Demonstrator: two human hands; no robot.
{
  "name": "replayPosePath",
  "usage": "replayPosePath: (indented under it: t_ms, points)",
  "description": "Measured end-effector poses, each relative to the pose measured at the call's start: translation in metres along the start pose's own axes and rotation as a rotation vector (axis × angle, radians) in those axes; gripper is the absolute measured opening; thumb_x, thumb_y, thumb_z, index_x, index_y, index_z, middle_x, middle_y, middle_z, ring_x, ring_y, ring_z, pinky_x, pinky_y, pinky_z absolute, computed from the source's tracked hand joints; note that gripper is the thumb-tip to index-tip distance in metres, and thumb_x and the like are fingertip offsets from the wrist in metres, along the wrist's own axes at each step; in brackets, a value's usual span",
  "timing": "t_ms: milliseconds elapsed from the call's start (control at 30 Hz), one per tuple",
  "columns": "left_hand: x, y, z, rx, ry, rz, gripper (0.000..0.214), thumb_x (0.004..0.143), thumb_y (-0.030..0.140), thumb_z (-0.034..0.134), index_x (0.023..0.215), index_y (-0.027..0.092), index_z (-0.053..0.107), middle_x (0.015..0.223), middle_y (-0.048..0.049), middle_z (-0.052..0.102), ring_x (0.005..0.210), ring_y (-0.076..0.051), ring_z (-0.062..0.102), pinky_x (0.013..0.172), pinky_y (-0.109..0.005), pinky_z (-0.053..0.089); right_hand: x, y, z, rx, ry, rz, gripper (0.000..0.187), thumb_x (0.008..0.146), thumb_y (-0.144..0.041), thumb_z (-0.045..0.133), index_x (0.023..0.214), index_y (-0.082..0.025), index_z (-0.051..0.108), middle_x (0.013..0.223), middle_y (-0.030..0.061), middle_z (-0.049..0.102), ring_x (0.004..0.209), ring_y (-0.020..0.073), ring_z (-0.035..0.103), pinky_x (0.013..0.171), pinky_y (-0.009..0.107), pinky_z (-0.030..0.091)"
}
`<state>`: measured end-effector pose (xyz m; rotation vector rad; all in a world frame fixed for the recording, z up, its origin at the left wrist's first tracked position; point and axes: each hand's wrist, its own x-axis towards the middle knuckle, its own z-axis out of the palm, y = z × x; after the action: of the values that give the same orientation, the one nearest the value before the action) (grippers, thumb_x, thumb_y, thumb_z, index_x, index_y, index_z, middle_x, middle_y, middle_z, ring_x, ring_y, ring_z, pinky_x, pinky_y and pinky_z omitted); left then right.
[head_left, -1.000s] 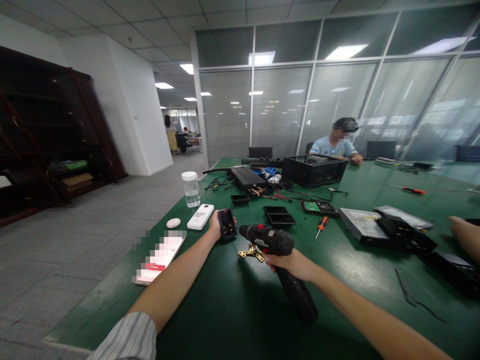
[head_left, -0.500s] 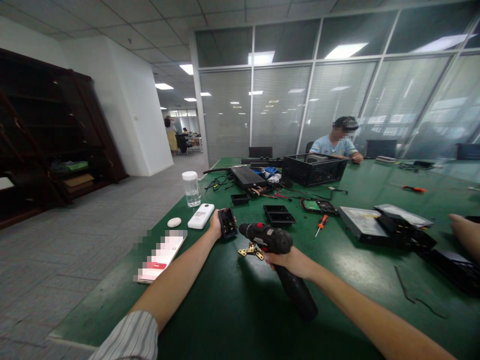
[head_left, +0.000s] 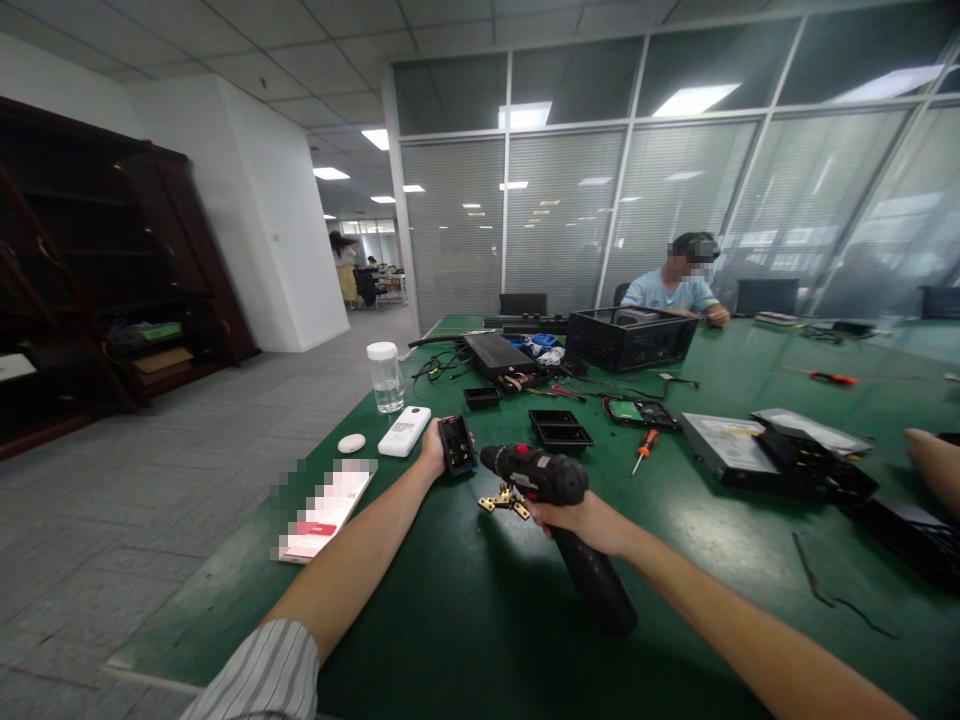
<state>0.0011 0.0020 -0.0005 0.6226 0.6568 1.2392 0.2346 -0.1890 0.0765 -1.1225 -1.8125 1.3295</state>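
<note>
My left hand [head_left: 433, 449] is wrapped round a small black plastic box [head_left: 458, 446], its hollow inside facing me with small metallic bits in it. In my right hand [head_left: 574, 518] is a black cordless drill [head_left: 541, 472] with red parts, its nose pointing left at the box. Whether the bit touches the box I cannot make out. Below the drill's nose lie several brass-coloured metal pieces [head_left: 506, 502] on the green table [head_left: 480, 620]. Two black open trays [head_left: 559, 430] sit just beyond the drill.
Left of the box are a white power bank [head_left: 405, 431], a round white case [head_left: 351, 443] and a water bottle [head_left: 386, 378]. An orange screwdriver [head_left: 644, 451], a black computer case [head_left: 631, 338] and metal drives [head_left: 731, 447] lie beyond. Another person [head_left: 673, 283] sits across; a co-worker's hand [head_left: 934, 462] shows at right.
The view has shifted very slightly, moving everything a few pixels right. Both hands keep their hold on the box and the drill, with no other clear difference.
</note>
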Motion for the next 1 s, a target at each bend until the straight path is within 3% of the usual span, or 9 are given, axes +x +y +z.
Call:
replayPosePath:
  t_ms: [667,1000]
  points:
    - [-0.004,0.0,0.003,0.01,0.015,0.032,0.038,0.083,0.035,0.04,0.088,0.007,0.065,0.064,-0.0125,0.066,0.058,-0.025,0.066,0.055,-0.035,0.052,0.001,0.005,-0.002,-0.014,-0.015,-0.021,0.028,0.079,-0.042,0.064,0.074,-0.016,0.055,0.065,-0.0006,0.054,0.061,0.0125,0.047,0.058,0.027,0.037]
    - [-0.002,0.0,0.001,0.025,0.007,0.028,0.042,0.085,0.037,0.036,0.082,0.007,0.065,0.064,-0.0149,0.066,0.057,-0.026,0.066,0.053,-0.037,0.052,0.006,0.017,-0.005,0.059,-0.05,-0.022,0.029,0.079,-0.043,0.065,0.077,-0.016,0.056,0.065,-0.0003,0.054,0.06,0.0129,0.049,0.057,0.027,0.039]
